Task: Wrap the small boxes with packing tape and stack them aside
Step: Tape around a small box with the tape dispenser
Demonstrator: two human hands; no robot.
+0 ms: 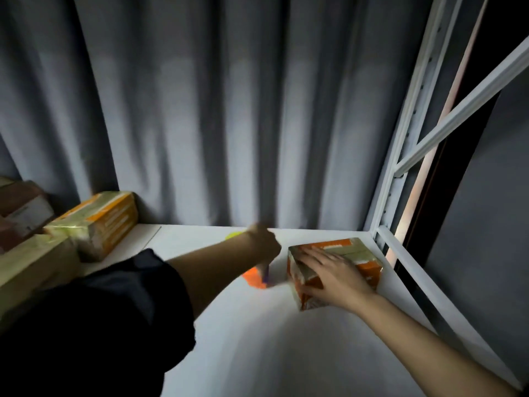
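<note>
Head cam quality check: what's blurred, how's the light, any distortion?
Head view: dim, with the white tabletop as the brightest patch; left hand motion-smeared, so its grip on the orange and purple object is unreadable; right hand on the taped box is sharper; wide-angle bowing curves the shelf frame; glare on the left taped boxes.

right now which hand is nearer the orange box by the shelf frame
Right. The right hand rests on top of the orange box, fingers spread flat. The left hand is off to the box's left, apart from it, blurred.
</note>
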